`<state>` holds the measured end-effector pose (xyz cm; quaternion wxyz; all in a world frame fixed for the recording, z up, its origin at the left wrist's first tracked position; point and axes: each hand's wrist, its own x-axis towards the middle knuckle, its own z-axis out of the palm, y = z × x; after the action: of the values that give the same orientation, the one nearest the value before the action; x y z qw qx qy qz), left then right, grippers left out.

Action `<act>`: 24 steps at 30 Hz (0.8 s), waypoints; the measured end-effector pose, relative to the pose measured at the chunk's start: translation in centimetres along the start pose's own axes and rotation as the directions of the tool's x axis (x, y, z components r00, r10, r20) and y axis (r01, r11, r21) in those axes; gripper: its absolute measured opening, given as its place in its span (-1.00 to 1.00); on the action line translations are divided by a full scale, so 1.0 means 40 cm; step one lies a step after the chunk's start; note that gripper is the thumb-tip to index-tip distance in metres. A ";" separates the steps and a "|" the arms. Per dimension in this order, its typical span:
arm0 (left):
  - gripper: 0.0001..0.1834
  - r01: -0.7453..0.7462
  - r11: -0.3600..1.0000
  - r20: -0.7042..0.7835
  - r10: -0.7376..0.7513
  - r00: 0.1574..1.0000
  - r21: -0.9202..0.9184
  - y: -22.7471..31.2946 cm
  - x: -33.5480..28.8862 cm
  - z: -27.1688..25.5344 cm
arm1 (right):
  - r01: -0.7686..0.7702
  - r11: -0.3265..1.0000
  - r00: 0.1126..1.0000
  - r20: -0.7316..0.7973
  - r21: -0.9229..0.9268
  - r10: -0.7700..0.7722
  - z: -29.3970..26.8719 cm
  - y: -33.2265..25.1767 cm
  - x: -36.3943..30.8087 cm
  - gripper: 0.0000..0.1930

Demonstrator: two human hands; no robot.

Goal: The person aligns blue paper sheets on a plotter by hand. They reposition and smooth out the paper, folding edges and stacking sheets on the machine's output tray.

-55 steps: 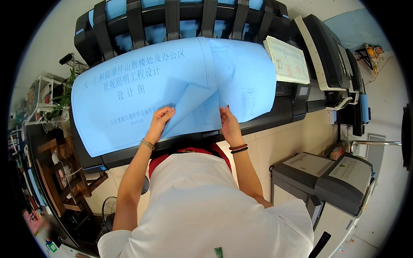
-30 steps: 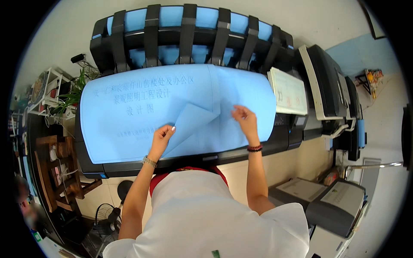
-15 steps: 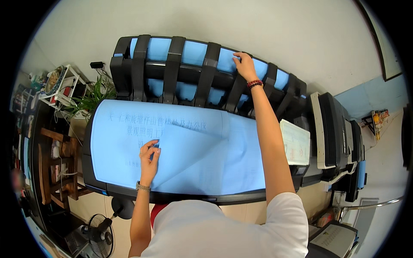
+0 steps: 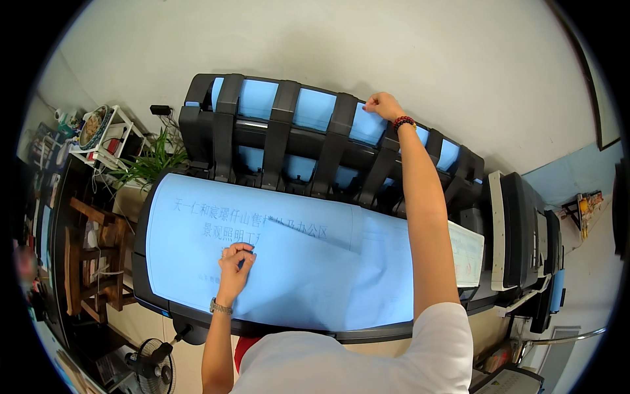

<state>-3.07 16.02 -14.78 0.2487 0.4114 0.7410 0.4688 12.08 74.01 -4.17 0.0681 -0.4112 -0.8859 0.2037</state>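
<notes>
**Sheets on the wide printer**

The large sheets lie flat on the printer. At twelve o'clock behind them stands the slatted rack, with more sheets behind its slats. The left hand rests on the flat sheets at nine o'clock; the right hand is at the rack's top, one o'clock. A paper stack sits at three o'clock, a plant at ten.

- We are in a print or copy shop, or a drawing office.
- We see a wide-format plotter with large blue drawing sheets spread on its top.
- We see more office printers lined along the wall at our right.
- We see cluttered shelves and a potted plant at our left.
</notes>
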 end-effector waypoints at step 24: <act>-0.85 -0.039 0.998 -0.005 0.039 0.999 0.048 -0.009 -0.017 -0.006 | 0.181 0.972 0.313 -0.928 -0.152 -0.204 -0.637 -0.141 -0.127 -0.81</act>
<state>-3.01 15.26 -15.00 0.2274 0.4302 0.7447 0.4568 18.76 74.67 21.54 0.5839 -0.3454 -0.7294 -0.0878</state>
